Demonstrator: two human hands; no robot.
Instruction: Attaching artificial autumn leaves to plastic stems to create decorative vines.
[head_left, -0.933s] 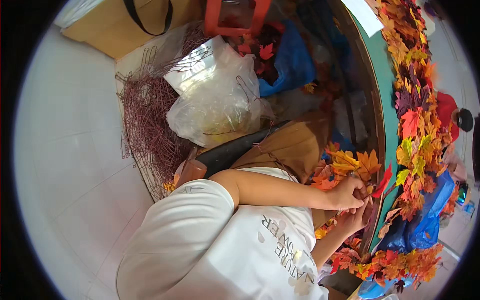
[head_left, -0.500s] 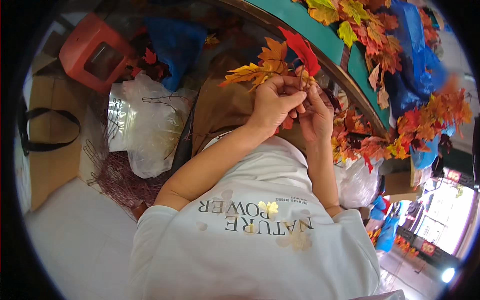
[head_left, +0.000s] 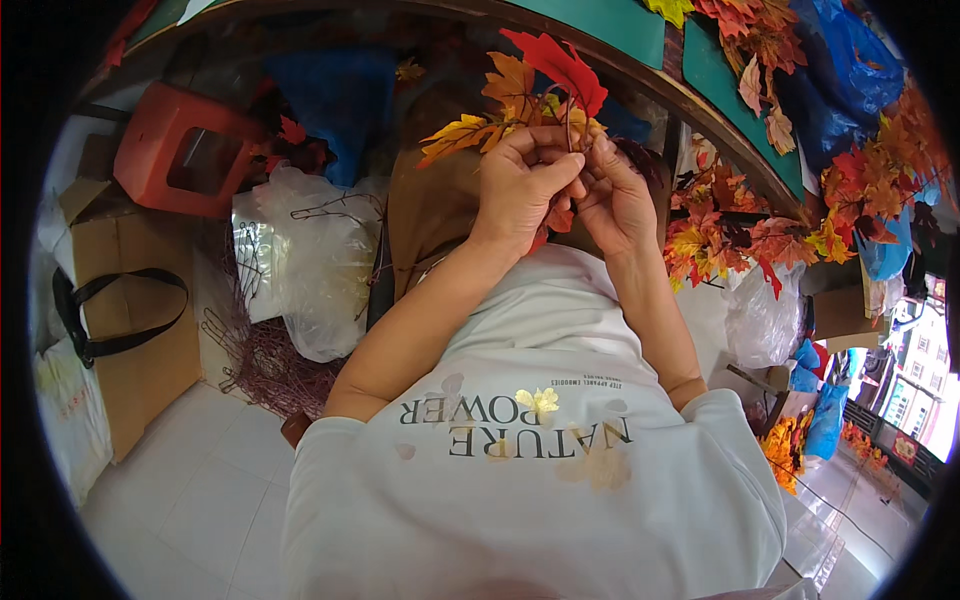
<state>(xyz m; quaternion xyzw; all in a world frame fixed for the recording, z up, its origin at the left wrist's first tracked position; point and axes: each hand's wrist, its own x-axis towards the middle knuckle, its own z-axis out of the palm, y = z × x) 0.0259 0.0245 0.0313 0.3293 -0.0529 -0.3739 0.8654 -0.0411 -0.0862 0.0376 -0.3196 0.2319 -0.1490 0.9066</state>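
Tiled floor (head_left: 200,510): pale, running along the lower left of the frame.
White shirt (head_left: 520,500): fills the lower centre, its upper part just below the hands.
Green table (head_left: 600,30): crosses the top and upper right; its brown edge curves past the hands, with a gap between.
Brown bag (head_left: 150,330): far left, black handle towards the middle.
Red stool (head_left: 150,150): upper left, well apart from the hands.
Clear plastic bag (head_left: 330,240): left of centre, near the left forearm, above a tangle of wire stems (head_left: 270,365).
Leaf bunches (head_left: 720,225): right of centre, beside the right forearm, below the table edge.
Left hand (head_left: 520,190): upper centre, thumb and fingers pinched together on the stem.
Right hand (head_left: 620,195): just beside it, thumb and forefinger closed on the same piece; exact contact hidden.
Leaf sprig (head_left: 560,70): upper centre, red leaf uppermost, orange and yellow leaves spreading left.
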